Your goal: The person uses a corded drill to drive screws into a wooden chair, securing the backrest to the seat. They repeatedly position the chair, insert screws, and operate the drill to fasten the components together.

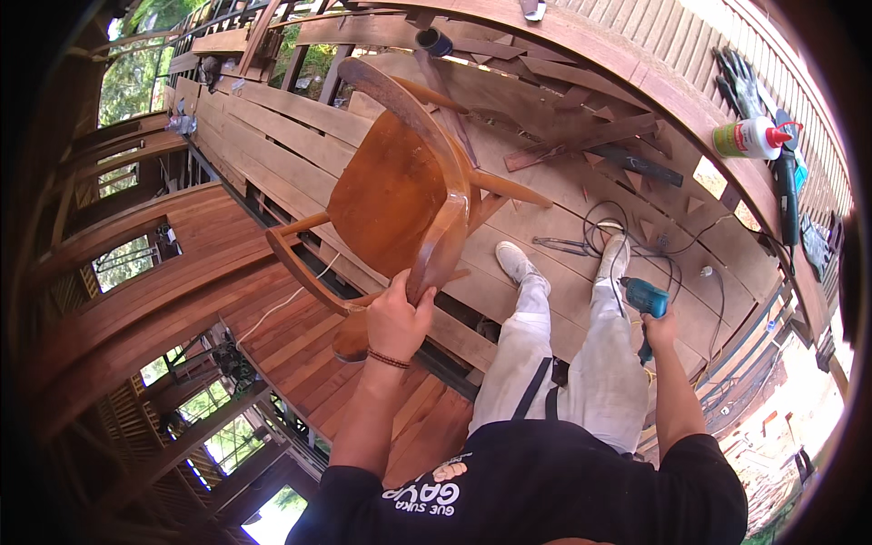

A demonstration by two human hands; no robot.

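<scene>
Gripping the near end of a curved rail [445, 241] with the left hand [398, 316], fingers closed round the wood. Visible just beyond those fingers: the brown wooden chair [386, 182], tilted, with its seat ahead of the knuckles and slender legs reaching out on 2 sides. Hard to tell what else bears its weight.

Gripping the handle of a teal drill [646, 297] with the right hand [661, 329], fingers wrapped round it, well apart from the chair and with its nose turned toward the left fingers' side. Impossible to tell from here whether any finger presses the trigger.

For good handling, probably best to settle the chair against something firm before working on it, rather than trust 1 hand to resist a twist. Check the pale line [448, 207] along the rail, just ahead of the left fingers, for looseness. Keep those fingers out of line with the drill's nose, hold the tool square to the wood, and squeeze gently at first.

Mind the dark cable [677, 272] looping beyond the right fingers, close to the 2 white shoes [518, 261]. Leave the glue bottle [740, 139] on its ledge, well beyond the right fingers.
</scene>
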